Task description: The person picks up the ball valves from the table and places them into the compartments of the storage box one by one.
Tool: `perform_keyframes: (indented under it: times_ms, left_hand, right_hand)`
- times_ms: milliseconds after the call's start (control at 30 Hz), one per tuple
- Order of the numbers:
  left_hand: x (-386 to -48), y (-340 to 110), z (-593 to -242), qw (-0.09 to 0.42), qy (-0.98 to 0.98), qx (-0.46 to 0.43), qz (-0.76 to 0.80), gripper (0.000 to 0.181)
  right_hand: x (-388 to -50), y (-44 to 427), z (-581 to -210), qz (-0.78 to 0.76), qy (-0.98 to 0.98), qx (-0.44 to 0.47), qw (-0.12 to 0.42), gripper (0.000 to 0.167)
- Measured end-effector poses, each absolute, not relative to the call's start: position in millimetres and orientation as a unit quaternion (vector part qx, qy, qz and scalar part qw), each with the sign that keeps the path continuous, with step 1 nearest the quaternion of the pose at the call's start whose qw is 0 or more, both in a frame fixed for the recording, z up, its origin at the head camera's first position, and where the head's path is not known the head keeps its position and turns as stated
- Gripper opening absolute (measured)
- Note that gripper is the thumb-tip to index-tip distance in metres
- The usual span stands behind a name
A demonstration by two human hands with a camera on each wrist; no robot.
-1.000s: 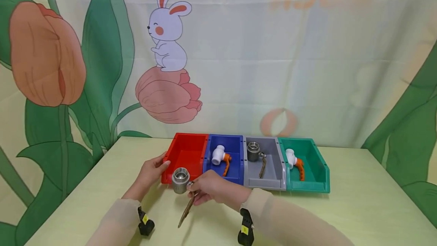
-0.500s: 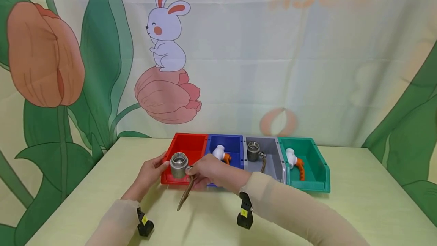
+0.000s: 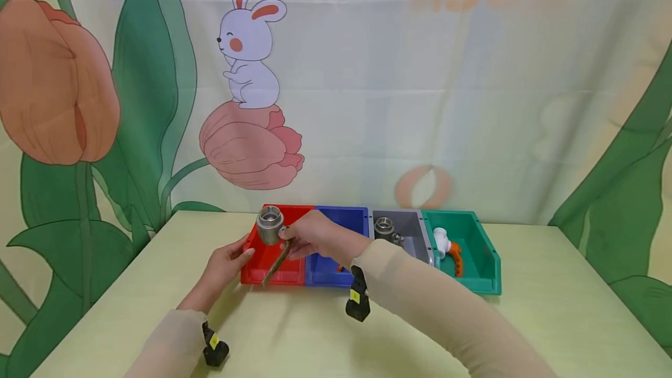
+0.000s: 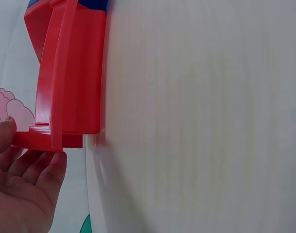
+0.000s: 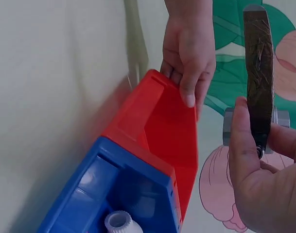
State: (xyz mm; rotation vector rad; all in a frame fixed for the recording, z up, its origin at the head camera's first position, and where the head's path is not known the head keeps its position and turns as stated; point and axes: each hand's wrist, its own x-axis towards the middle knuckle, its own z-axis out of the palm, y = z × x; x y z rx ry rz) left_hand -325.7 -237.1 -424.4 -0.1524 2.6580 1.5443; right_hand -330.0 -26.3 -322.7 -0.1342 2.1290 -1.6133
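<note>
A metal ball valve (image 3: 270,227) with a long brownish lever hangs over the red bin (image 3: 294,276) in the head view. My right hand (image 3: 310,235) pinches it near the base of the lever; in the right wrist view the wrapped lever (image 5: 259,73) points up between thumb and fingers. My left hand (image 3: 226,264) grips the side wall of the red bin, thumb on the inner side and fingers outside, as the left wrist view also shows with the hand (image 4: 28,179) on the rim. Nothing is seen inside the red bin's visible part.
A blue bin (image 3: 320,273) holds a white plastic valve (image 5: 119,221), mostly hidden by my right arm. The grey bin (image 3: 412,226) holds another metal valve (image 3: 384,228). In the green bin (image 3: 485,267) lies a white valve with an orange handle (image 3: 455,258). A printed curtain hangs behind.
My right hand has lifted the ball valve up and forward, from in front of the red bin to above it. The left hand keeps its grip on the bin wall. The head view shifts slightly.
</note>
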Motion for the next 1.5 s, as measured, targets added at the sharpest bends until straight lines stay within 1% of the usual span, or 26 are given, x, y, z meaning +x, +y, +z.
perform_keyframes:
  times_ms: [267, 667, 833, 1100, 1300, 1500]
  left_hand:
    - [-325, -240, -426, 0.035, 0.862, -0.056, 0.502, 0.061]
    - [-324, -240, -423, 0.026, 0.861, -0.042, 0.506, 0.059]
    - [-324, -241, -424, 0.028, 0.859, -0.047, 0.508, 0.058]
    - [-323, -241, -426, 0.032, 0.858, -0.053, 0.51, 0.058]
    - [-321, -241, -424, 0.035, 0.858, -0.054, 0.509, 0.058]
    - [-321, -240, -425, 0.024, 0.85, -0.049, 0.523, 0.056]
  right_hand:
    - [-349, -37, -326, -0.601, 0.767, -0.022, 0.223, 0.018]
    - [-375, -44, -322, -0.6, 0.774, 0.015, 0.204, 0.014]
    - [-382, -45, -321, -0.59, 0.782, 0.018, 0.201, 0.015]
    - [-387, -51, -321, -0.58, 0.792, 0.025, 0.191, 0.021]
    - [-391, -59, -323, -0.572, 0.797, 0.046, 0.188, 0.02]
    - [-398, -66, -323, -0.552, 0.806, 0.063, 0.204, 0.022]
